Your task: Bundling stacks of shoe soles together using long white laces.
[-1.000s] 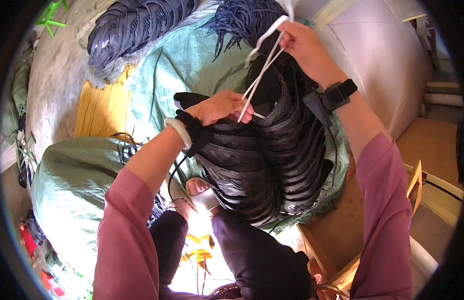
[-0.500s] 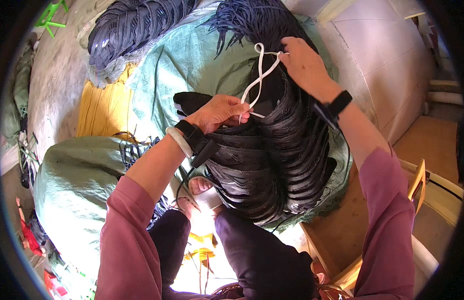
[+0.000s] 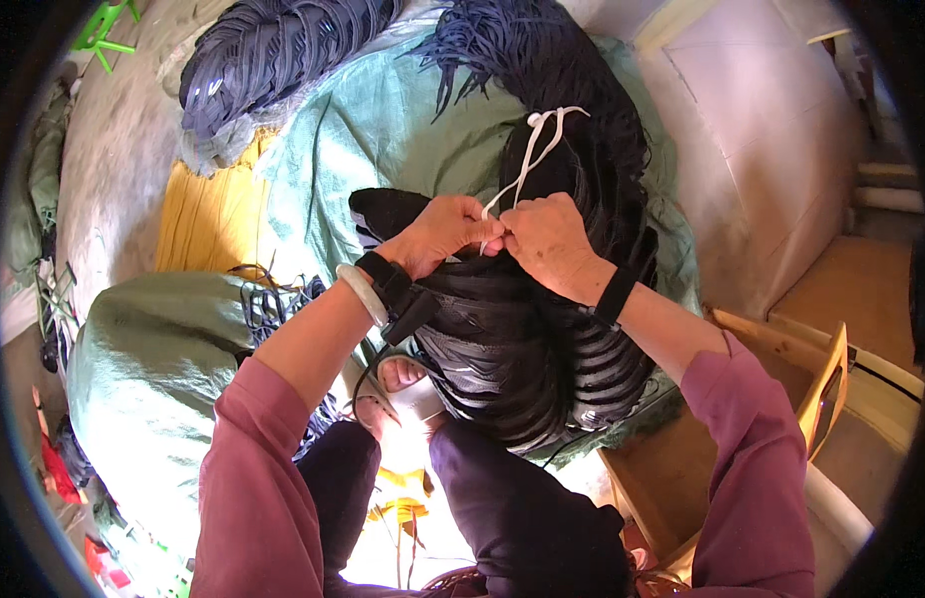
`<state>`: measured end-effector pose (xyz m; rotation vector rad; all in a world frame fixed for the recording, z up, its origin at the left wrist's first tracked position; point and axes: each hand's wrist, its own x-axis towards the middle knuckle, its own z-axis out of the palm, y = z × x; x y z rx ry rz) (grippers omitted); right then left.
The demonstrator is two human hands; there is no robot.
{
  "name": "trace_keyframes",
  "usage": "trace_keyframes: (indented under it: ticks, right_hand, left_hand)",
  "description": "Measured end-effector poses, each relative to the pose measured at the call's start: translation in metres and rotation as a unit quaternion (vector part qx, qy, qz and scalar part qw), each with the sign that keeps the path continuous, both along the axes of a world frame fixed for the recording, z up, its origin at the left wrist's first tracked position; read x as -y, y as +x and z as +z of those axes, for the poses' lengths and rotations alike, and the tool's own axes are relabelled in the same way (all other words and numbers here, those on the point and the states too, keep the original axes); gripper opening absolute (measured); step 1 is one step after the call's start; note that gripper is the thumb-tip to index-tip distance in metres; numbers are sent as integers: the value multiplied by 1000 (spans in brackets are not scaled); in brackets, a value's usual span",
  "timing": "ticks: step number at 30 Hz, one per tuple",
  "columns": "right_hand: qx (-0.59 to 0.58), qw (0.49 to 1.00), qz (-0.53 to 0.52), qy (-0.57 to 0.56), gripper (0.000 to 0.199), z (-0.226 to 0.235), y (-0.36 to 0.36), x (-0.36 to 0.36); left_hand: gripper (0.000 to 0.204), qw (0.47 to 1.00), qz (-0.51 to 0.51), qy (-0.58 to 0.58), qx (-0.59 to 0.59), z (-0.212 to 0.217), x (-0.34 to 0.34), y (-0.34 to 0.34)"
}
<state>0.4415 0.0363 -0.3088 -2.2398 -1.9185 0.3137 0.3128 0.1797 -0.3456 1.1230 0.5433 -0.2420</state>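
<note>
Above the stacked black pieces [image 3: 492, 339], near the middle of the view, the two hands meet at a white cord [image 3: 530, 159]. The left hand [image 3: 437, 234] has its fingers closed in a pinch, thumb against forefinger, with the cord held between them and a short length hanging just below. The right hand [image 3: 557, 244] is just beside it, fingertips drawn together where another strand runs into them; the exact contact is partly hidden by the fingers themselves. Beyond the hands, the cord forms a narrow loop, its upper part lying over dark strips, with one free end pointing to the right.

Step in hand, by judgement: close fingertip work where the strands come together. The next move would call for a firm left pinch and a precise right grip on the thin strand, so that neither slips.

Surroundings: the stacked black pieces rest on green sheeting [image 3: 402, 120]; navy strands [image 3: 492, 50] lie beyond. A dark blue bundle [image 3: 283, 60] is at upper left, with yellow material [image 3: 208, 219] below it.

Markings: no brand, label or writing is legible on the cord or the stacked pieces.
</note>
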Motion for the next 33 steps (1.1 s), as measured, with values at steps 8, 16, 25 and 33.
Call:
trace_keyframes:
  ticks: [8, 16, 25, 33]
  right_hand:
    - [-114, 986, 5, -121, 20, 3, 13, -1]
    - [-29, 994, 103, -22, 15, 26, 16, 10]
    - [91, 975, 194, -62, 7, 54, 11, 1]
    - [33, 989, 139, -28, 12, 61, 17, 9]
  left_hand:
    - [22, 998, -30, -32, 47, 1, 3, -5]
    - [25, 997, -56, -30, 35, 5, 8, -5]
    - [24, 991, -37, -113, 52, -4, 5, -8]
    - [21, 937, 130, -312, 85, 2, 10, -2]
